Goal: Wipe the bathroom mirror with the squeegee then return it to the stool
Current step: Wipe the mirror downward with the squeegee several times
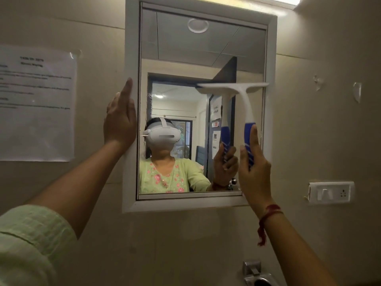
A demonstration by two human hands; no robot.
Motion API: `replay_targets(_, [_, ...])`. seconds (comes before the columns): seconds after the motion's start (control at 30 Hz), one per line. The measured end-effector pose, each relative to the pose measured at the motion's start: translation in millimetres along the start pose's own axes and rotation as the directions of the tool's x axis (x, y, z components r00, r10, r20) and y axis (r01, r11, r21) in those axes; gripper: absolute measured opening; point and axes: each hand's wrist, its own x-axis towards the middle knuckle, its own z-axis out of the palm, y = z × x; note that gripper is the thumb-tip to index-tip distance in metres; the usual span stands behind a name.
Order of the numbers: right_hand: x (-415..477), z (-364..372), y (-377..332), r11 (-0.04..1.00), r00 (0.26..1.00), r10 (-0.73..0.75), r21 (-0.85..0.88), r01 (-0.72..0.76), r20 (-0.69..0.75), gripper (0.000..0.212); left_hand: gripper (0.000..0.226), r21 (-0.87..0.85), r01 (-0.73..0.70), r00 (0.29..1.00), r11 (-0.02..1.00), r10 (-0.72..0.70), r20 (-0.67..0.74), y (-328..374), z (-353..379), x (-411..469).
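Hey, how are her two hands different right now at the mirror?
The right hand is closed around the squeegee by its blue handle; the left hand is open and holds nothing. The left hand lies flat on the white mirror frame, while the right is raised in front of the glass. The right wrist wears a red thread; the left shows none. Both are raised.

The room is dim and yellowish. A bright lamp (284, 1) glows at the top right. The paper (37, 104) on the left looks blurry. Edges bend.
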Motion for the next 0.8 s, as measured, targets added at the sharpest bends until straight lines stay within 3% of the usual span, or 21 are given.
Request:
replay_targets(0.17, [-52.8, 1.7, 3.3, 1.000, 0.999, 0.028, 0.013, -0.029, 0.037, 0.060, 0.046, -0.005, -0.003, 1.000, 1.000, 0.003, -0.001, 0.0, -0.2, 0.6])
replay_targets(0.43, [8.4, 0.5, -0.6, 1.000, 0.999, 0.009, -0.026, -0.011, -0.045, 0.054, 0.045, -0.009, -0.005, 1.000, 1.000, 0.005, 0.006, -1.5, 1.0, 0.2])
replay_targets(0.8, [-94.7, -2.7, 3.3, 0.997, 0.997, 0.074, 0.029, -0.075, 0.034, 0.061, 0.045, 0.014, -0.002, 1.000, 1.000, 0.001, 0.011, 0.1, -0.2, -0.7])
